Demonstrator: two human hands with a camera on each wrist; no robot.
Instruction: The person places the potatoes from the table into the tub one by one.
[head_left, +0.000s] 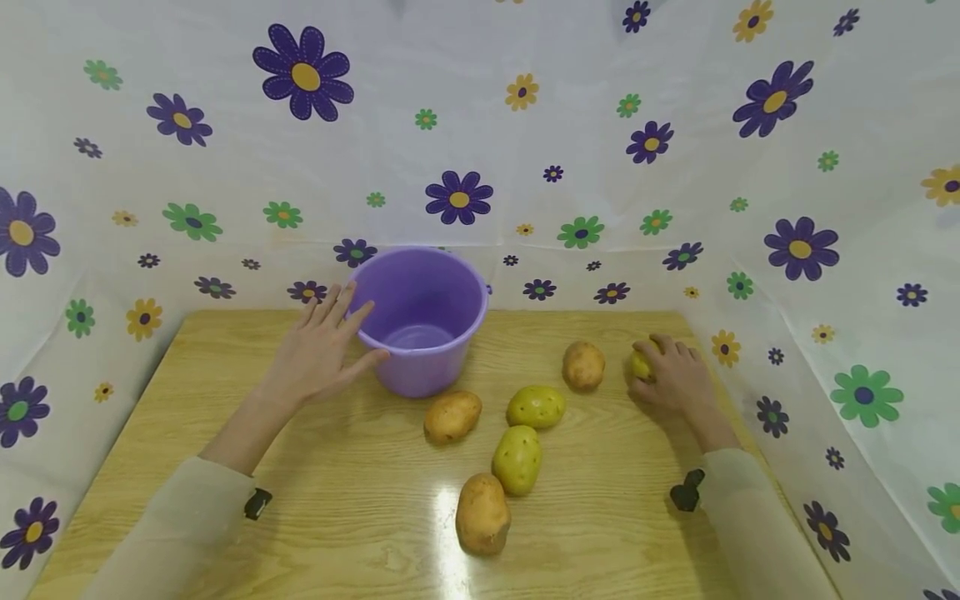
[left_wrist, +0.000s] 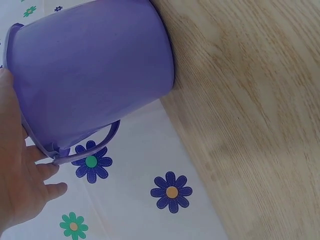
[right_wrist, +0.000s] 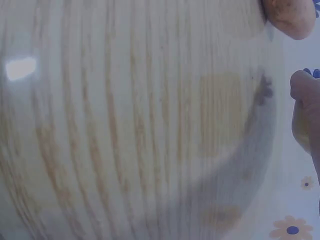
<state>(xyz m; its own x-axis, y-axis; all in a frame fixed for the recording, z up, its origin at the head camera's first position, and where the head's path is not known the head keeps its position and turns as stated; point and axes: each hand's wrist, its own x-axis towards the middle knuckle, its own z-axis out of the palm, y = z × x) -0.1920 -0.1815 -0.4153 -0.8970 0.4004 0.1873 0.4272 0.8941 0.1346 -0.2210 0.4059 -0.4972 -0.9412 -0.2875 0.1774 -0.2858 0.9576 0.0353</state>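
A purple bucket (head_left: 420, 367) stands upright at the back of the table. My left hand (head_left: 318, 342) is at its left rim, fingers spread and mostly straight, the thumb touching the front of the rim. In the left wrist view the bucket's handle (left_wrist: 92, 154) hangs beside the fingertips. Far to the right, my right hand (head_left: 675, 375) curls round a yellow-green potato (head_left: 641, 365), which is partly hidden under the fingers. Left of that hand lies a brown potato (head_left: 583, 365). In the right wrist view only the thumb side of the hand (right_wrist: 309, 100) shows.
Two more yellow-green potatoes (head_left: 536, 407) (head_left: 517, 460) lie near mid-table. One brown potato (head_left: 453, 417) is just in front of the bucket, another (head_left: 483, 514) nearer the front. Flower-printed white sheeting (head_left: 480, 100) stands behind and on both sides of the wooden table (head_left: 337, 500).
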